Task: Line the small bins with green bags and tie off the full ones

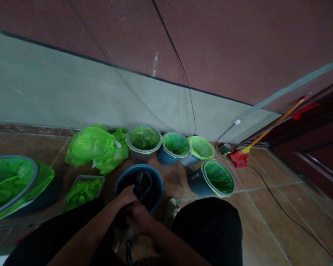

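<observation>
- Black plastic bag (143,181) is what's being worked on: the film sits bunched in the mouth of the blue bucket (161,184), down on the tiled floor (263,221).
- Left hand (128,195) looks closed on the film at the bucket's near side. Right hand (140,217) is curled right beside it and seems to grip the same bag, though it's pretty dark down there.
- My two cents: tease the layers apart before pulling hard. Thin film probably clings, and a yank could rip it. Spacing the two grips would help spread the opening, and staying over the bucket gives slips somewhere to land.
- Left of the bucket: a shallow tray (102,184) of crumpled green film (84,190), then a big green-lined bin (35,166).
- Beyond it, along the wall (100,88): a green bag heap (93,146) and several smaller lined bins (140,158).
- Way off right: a red dustpan (239,159).
</observation>
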Available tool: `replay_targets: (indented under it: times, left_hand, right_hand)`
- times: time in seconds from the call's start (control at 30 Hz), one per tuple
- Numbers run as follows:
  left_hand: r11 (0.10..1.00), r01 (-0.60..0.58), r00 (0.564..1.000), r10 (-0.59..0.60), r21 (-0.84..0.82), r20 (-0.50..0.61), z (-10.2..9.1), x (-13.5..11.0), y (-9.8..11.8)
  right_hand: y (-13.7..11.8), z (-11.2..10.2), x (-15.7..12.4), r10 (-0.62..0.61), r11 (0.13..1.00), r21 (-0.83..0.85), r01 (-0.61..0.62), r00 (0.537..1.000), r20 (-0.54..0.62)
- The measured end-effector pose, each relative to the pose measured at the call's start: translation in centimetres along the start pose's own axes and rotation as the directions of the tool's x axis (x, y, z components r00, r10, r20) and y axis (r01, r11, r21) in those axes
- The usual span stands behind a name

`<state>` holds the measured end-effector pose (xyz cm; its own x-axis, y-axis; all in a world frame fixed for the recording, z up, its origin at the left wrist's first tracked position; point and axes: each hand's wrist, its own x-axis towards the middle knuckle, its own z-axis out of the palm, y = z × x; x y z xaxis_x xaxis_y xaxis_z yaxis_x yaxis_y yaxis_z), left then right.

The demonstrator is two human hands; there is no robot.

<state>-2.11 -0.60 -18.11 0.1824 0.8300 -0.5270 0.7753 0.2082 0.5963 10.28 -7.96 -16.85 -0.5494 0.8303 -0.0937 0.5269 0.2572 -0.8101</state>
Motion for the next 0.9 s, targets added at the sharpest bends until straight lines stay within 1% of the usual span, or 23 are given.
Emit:
replay_targets:
  times: [0.03, 0.07, 0.1, 0.13, 0.17, 0.2, 0.23, 0.27, 0.33, 0.4, 0.43, 0.5, 0.53, 0.57, 0.6, 0.7, 0.77, 0.83, 0.9]
  left_hand:
    - [0.999, -0.006, 1.0, 0.006, 0.048, 0.006, -0.1, 0.0, -0.2]
    - [0.998, -0.015, 1.0, 0.014, 0.069, 0.009, -0.2, 0.0, -0.3]
    - [0.997, -0.026, 1.0, 0.026, 0.074, 0.01, -0.4, -0.1, -0.3]
    - [0.996, -0.043, 0.999, 0.042, 0.082, 0.01, -0.7, -0.2, -0.2]
    - [0.994, -0.063, 0.998, 0.062, 0.089, 0.008, -0.9, -0.3, -0.1]
    - [0.992, -0.083, 0.997, 0.083, 0.094, 0.005, -1.2, -0.4, 0.1]
    - [0.99, -0.102, 0.995, 0.102, 0.098, 0.001, -1.4, -0.5, 0.4]
    - [0.988, -0.118, 0.993, 0.119, 0.103, -0.005, -1.6, -0.5, 0.7]
    - [0.984, -0.139, 0.99, 0.142, 0.11, -0.02, -1.8, -0.5, 1.3]
    - [0.981, -0.172, 0.983, 0.177, 0.085, -0.05, -1.9, -0.4, 1.7]
    - [0.979, -0.195, 0.977, 0.199, 0.055, -0.073, -2.0, -0.3, 1.8]
    - [0.973, -0.23, 0.966, 0.226, -0.017, -0.128, -2.1, 0.0, 1.7]
    - [0.972, -0.23, 0.963, 0.22, -0.047, -0.157, -2.1, 0.3, 1.6]
    - [0.975, -0.212, 0.963, 0.197, -0.063, -0.183, -2.2, 0.5, 1.5]
    - [0.983, -0.176, 0.966, 0.161, -0.06, -0.2, -2.3, 0.7, 1.4]
    - [0.999, -0.048, 0.978, 0.047, -0.002, -0.204, -2.6, 1.2, 1.4]
    - [1.0, -0.009, 0.985, 0.013, 0.027, -0.17, -2.4, 1.2, 1.7]
    - [1.0, 0.002, 0.992, 0.002, 0.031, -0.124, -1.7, 0.8, 2.0]
    - [0.999, 0.022, 0.999, -0.02, 0.038, -0.047, -0.6, 0.2, 2.2]
  right_hand:
    - [0.3, -0.5, -0.1, 0.038, 0.999, 0.014, -0.037, 0.999, -0.038]
    - [0.7, -1.2, 0.0, 0.102, 0.995, 0.031, -0.099, 0.988, -0.117]
    - [1.2, -2.1, 0.3, 0.187, 0.982, 0.056, -0.179, 0.957, -0.222]
    - [1.8, -3.1, 0.7, 0.276, 0.961, 0.085, -0.263, 0.902, -0.332]
    - [2.4, -4.2, 1.3, 0.349, 0.935, 0.104, -0.338, 0.835, -0.425]
    - [3.0, -5.4, 2.0, 0.39, 0.914, 0.097, -0.394, 0.787, -0.478]
    - [3.5, -6.4, 2.8, 0.4, 0.902, 0.061, -0.428, 0.774, -0.491]
    - [3.9, -7.3, 3.6, 0.391, 0.896, -0.001, -0.444, 0.791, -0.471]
    - [4.5, -8.5, 5.0, 0.339, 0.893, -0.168, -0.418, 0.869, -0.359]
    - [4.6, -8.9, 6.0, 0.268, 0.887, -0.33, -0.322, 0.942, -0.2]
    - [4.6, -8.7, 6.2, 0.225, 0.886, -0.39, -0.252, 0.968, -0.114]
    - [4.7, -8.1, 6.3, 0.162, 0.878, -0.459, -0.134, 0.987, 0.021]
    - [4.8, -7.8, 6.2, 0.152, 0.874, -0.472, -0.112, 0.987, 0.046]
    - [4.9, -7.4, 6.2, 0.154, 0.872, -0.475, -0.119, 0.987, 0.037]
    - [5.1, -7.0, 6.1, 0.164, 0.873, -0.466, -0.145, 0.986, 0.0]
    - [5.8, -6.4, 6.0, 0.162, 0.897, -0.393, -0.205, 0.977, -0.139]
    - [6.2, -6.4, 5.9, 0.138, 0.916, -0.348, -0.2, 0.971, -0.194]
    - [6.5, -6.6, 5.7, 0.131, 0.925, -0.32, -0.203, 0.964, -0.231]
    - [6.7, -6.8, 5.2, 0.144, 0.925, -0.315, -0.211, 0.964, -0.222]
